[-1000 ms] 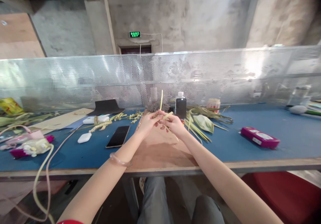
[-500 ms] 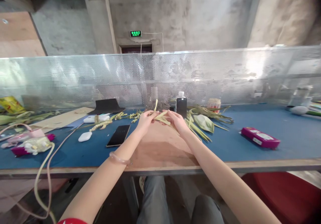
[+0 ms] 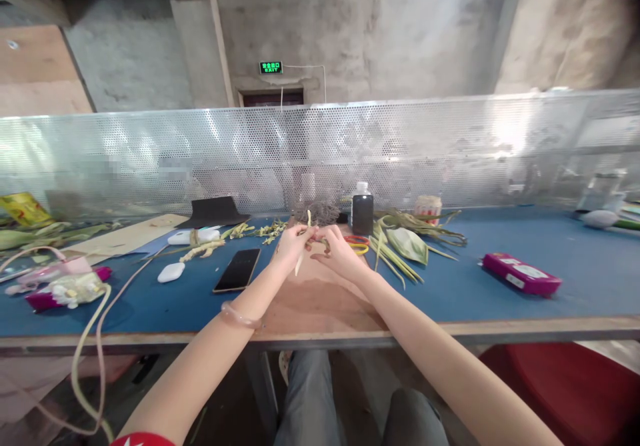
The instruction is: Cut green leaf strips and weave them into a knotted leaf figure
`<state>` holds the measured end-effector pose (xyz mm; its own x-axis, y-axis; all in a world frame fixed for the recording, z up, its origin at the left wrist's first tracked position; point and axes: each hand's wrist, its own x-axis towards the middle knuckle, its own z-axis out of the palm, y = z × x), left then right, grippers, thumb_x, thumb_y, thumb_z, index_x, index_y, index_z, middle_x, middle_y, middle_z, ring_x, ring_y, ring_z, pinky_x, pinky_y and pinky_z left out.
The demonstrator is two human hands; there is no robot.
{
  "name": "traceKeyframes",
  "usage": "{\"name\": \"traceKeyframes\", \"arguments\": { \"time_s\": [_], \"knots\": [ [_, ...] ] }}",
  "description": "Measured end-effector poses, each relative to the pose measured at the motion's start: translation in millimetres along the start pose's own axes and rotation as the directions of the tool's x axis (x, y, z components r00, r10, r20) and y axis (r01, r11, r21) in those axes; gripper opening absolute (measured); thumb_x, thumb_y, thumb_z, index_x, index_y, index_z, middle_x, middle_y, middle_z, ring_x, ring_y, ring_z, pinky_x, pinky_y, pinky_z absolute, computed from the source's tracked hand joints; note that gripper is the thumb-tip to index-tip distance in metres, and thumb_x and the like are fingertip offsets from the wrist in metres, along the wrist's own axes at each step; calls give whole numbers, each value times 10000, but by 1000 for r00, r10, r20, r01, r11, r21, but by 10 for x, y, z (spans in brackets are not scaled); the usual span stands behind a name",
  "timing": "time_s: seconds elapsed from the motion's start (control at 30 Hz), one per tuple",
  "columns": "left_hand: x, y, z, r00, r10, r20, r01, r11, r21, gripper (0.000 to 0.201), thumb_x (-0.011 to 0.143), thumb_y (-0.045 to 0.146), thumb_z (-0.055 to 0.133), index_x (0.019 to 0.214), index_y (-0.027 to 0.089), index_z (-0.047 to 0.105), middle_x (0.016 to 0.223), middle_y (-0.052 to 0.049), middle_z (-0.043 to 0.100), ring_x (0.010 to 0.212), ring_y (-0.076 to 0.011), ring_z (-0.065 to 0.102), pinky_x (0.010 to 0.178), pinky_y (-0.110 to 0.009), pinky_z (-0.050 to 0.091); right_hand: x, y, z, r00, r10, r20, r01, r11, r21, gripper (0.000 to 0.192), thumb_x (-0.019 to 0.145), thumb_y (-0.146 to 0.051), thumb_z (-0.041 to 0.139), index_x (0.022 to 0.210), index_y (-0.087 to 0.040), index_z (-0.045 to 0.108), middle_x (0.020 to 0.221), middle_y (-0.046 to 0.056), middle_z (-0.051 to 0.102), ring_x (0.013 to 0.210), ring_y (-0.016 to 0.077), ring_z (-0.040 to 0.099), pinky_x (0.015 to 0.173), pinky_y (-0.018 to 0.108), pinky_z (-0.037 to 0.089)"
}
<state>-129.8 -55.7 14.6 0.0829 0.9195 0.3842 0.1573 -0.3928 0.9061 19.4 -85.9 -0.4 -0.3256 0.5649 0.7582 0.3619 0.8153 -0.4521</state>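
Holding a pale leaf strip (image 3: 301, 254) between both hands over the brown board (image 3: 320, 299) at the middle of the counter (image 3: 500, 286), I keep it low so the board backs the work. My left hand (image 3: 293, 245) is closed, fingers pinched on the strip, whose lower end hangs down past the palm towards the board. My right hand (image 3: 336, 249) is curled shut against the left, fingertips meeting it at the strip; what exactly it pinches is too small to tell.

Noted nearby: coloured rubber bands (image 3: 356, 243) just beyond the right hand, a dark bottle (image 3: 362, 211) near the far edge, loose green leaves (image 3: 407, 243) to the right, a black phone (image 3: 237, 270) to the left.

Against the frame a second ago: the strip then stood upright above the hands; now it points down, and both hands sit closer together. The rubber bands, then covered, now show.
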Motion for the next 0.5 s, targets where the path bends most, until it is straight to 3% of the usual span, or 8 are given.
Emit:
{"name": "traceKeyframes", "arguments": {
  "time_s": [0.13,0.3,0.5],
  "knots": [
    [-11,-20,30,999,-48,24,49,998,-26,326,890,314,540,1168,146,539,1155,-93,574,972,-208,593,811,-409,515,-20,-95,66,997,-61,47,69,979,-191,375,727,-192,702,1024,-173,475,1097,110,448,954,236,549,774,369,486],
    [-44,-37,48,996,-77,42,79,996,-46,338,880,306,555,1178,148,541,1189,-95,561,989,-216,586,808,-405,515,-13,-138,136,989,-92,118,128,928,-350,243,765,-183,650,957,-174,501,1036,114,505,897,264,561,768,400,464],
    [-33,-90,60,988,-121,99,127,990,-60,335,884,310,548,1176,147,538,1177,-94,565,986,-215,588,813,-410,514,-33,-122,121,976,-107,190,171,916,-362,206,782,-92,551,963,-191,537,1084,104,541,778,199,590,649,286,447]
  ]
}}
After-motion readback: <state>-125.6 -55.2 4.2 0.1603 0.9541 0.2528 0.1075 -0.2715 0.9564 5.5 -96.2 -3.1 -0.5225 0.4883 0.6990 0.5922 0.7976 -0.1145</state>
